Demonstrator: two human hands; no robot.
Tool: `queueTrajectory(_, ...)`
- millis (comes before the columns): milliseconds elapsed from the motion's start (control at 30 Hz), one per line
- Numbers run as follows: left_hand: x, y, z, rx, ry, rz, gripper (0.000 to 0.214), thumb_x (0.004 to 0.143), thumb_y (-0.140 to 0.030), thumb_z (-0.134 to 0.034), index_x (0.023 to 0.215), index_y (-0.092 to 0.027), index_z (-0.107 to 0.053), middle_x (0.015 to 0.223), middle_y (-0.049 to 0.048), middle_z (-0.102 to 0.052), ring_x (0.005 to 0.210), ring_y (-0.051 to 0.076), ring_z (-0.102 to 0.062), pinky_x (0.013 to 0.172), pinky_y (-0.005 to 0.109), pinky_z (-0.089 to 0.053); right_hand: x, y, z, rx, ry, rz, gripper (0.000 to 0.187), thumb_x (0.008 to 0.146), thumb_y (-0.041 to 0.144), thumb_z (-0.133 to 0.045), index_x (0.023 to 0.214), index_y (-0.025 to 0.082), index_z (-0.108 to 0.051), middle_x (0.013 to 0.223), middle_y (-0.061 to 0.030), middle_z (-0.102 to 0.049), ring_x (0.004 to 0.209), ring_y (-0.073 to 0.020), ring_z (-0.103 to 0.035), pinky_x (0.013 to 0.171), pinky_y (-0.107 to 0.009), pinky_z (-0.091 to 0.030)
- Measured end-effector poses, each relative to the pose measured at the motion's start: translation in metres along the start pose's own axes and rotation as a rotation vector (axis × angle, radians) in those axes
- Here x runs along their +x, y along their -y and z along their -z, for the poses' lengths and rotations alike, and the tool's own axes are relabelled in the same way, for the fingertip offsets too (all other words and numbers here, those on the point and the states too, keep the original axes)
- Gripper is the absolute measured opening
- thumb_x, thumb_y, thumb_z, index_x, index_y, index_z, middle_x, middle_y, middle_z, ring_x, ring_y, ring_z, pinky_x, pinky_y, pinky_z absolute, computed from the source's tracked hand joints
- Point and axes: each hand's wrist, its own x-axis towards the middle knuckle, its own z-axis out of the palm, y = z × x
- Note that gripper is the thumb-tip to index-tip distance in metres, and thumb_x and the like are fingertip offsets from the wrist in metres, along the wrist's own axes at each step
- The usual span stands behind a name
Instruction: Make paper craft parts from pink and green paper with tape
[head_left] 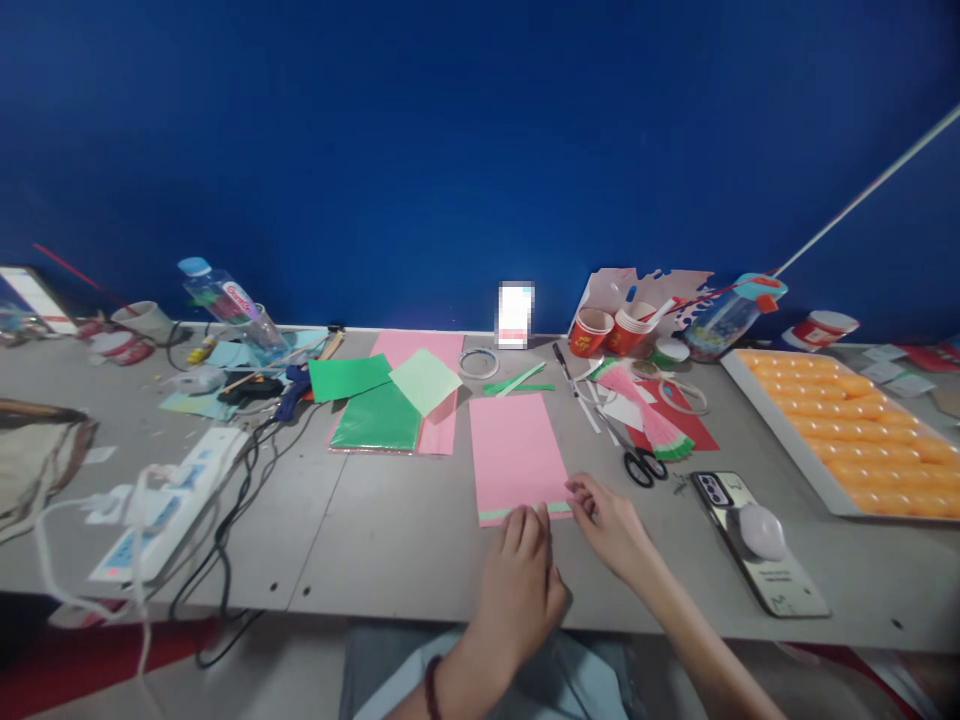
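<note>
A sheet of pink paper (517,450) lies flat on the table in front of me. A narrow pale green paper strip (559,508) runs along its near edge. My left hand (525,575) presses on that edge with its fingers stretched out flat, covering the middle of the strip. At the sheet's near right corner, my right hand (609,520) has its fingers bent and pinched at the strip's right end. Black-handled scissors (645,467) lie just beyond my right hand. Behind the sheet are several loose green strips (519,383) and a tape roll (478,364).
Green paper (379,418) and a pale green square (426,382) lie at left. Red paper cups (590,333), a pink-green paper fan (649,410) and a phone (757,560) are at right, beside a tray of orange balls (862,430). A power strip (169,510) with cables sits left.
</note>
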Motion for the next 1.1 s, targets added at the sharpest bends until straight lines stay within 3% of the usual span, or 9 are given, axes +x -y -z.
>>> queueTrajectory(167,0.0013,0.0002,0.0013,0.030,-0.039,-0.028,0.065,0.081,-0.027,-0.044,0.141,-0.006,-0.032,0.132,0.0128,-0.048,0.125,0.029,-0.037,0.111,0.044,-0.025,-0.0006,-0.0008,-0.0004,0.018,0.001,-0.018,0.019,0.083,0.025,-0.041,0.097,0.019,-0.052,0.069,-0.0006,-0.061,0.061,-0.0155,-0.059,0.062,-0.026,-0.046)
queueTrajectory(600,0.0060,-0.0027,0.0070,0.042,-0.061,-0.051,0.065,0.079,-0.027,-0.047,0.140,-0.013,-0.034,0.123,0.0090,-0.052,0.118,0.028,-0.039,0.108,0.047,-0.027,0.0006,0.0024,0.0017,-0.009,0.001,-0.012,0.020,0.083,0.023,-0.040,0.097,0.020,-0.054,0.072,-0.0023,-0.063,0.064,-0.0172,-0.061,0.063,-0.028,-0.046)
queueTrajectory(867,0.0084,-0.0086,0.0003,0.027,-0.049,-0.067,0.058,0.077,-0.021,-0.046,0.132,-0.004,-0.043,0.129,0.0141,-0.047,0.121,0.029,-0.037,0.107,0.042,-0.032,0.0004,0.0004,-0.0010,-0.017,-0.013,0.002,0.019,0.083,0.022,-0.041,0.097,0.019,-0.054,0.068,-0.0006,-0.061,0.062,-0.0164,-0.060,0.061,-0.027,-0.045)
queueTrajectory(1100,0.0098,-0.0093,-0.0002,0.011,-0.062,-0.076,0.061,0.077,-0.021,-0.047,0.136,-0.007,-0.038,0.124,0.0123,-0.050,0.117,0.027,-0.039,0.103,0.042,-0.037,-0.0002,0.0000,-0.0026,-0.035,-0.047,-0.003,0.019,0.081,0.020,-0.042,0.095,0.019,-0.055,0.066,-0.0001,-0.059,0.060,-0.0157,-0.058,0.061,-0.026,-0.044)
